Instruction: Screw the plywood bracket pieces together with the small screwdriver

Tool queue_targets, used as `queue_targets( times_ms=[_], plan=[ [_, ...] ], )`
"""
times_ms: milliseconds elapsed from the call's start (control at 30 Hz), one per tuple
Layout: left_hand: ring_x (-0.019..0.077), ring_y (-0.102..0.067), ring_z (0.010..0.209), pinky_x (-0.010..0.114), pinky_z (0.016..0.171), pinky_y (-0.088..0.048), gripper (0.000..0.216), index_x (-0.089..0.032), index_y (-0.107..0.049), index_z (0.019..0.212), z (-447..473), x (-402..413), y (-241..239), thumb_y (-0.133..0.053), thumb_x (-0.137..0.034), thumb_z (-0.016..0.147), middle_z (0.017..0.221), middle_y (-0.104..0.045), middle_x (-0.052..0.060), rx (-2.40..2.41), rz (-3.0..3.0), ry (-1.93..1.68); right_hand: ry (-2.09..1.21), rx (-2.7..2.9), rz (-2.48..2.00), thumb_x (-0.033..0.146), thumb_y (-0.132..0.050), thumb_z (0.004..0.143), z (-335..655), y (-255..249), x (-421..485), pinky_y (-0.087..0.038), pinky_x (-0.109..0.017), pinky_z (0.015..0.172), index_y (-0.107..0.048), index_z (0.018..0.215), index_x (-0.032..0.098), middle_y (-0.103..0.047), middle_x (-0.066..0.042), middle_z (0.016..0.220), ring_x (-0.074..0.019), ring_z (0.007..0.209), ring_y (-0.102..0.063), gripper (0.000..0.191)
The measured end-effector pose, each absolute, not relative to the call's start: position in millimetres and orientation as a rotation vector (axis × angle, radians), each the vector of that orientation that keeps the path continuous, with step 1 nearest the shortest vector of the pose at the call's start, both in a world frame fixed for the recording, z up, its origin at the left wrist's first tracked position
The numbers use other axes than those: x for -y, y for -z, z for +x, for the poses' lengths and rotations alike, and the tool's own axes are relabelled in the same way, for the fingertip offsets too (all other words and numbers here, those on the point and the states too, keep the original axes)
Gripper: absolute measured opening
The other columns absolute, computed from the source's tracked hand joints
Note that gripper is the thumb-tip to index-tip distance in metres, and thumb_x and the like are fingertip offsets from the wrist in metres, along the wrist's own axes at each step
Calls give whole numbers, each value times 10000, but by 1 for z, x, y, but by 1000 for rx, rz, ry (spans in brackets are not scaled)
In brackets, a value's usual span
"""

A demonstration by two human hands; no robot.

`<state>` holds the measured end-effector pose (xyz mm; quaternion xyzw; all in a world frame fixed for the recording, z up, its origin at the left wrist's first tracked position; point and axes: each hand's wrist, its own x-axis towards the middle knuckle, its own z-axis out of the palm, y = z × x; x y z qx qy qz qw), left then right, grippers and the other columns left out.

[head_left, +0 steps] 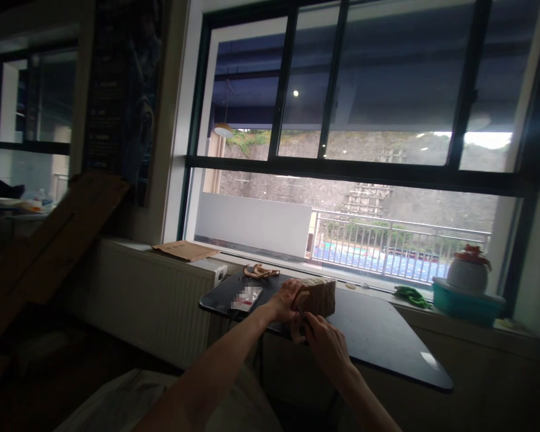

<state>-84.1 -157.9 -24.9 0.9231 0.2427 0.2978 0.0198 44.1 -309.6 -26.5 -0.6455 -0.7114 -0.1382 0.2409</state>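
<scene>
I see the brown box (321,297) just below the center of the frame, lying on the dark table (378,336). My left hand (288,297) is on its left end, fingers bent over it; I cannot tell whether they grip or only press. My right hand (326,339), lower in the frame, has its fingers closed around a slim dark object (306,319) whose tip points at the box's lower left corner. A pale strip (297,335) hangs beside that hand. Left of the box I have a small packet (248,298) and, above it, curled brown pieces (261,272). A green cloth (411,296) lies at right, near a teal basin (468,300).
</scene>
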Motion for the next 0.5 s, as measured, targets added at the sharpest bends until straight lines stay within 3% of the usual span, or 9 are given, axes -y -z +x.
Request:
queue_targets(
  times_ms=[500],
  plan=[
    [333,-274,1328,499,1115,-217,825,-208,-326,1292,-83,158,26,-704,-147,562,1369,-365,124,-740,2834,-939,346,1943,-1796,271,-365,948,38,16,314,-405,-225,606,-625,1089,251,-690,-44,944,-161,789,-670,296]
  ],
)
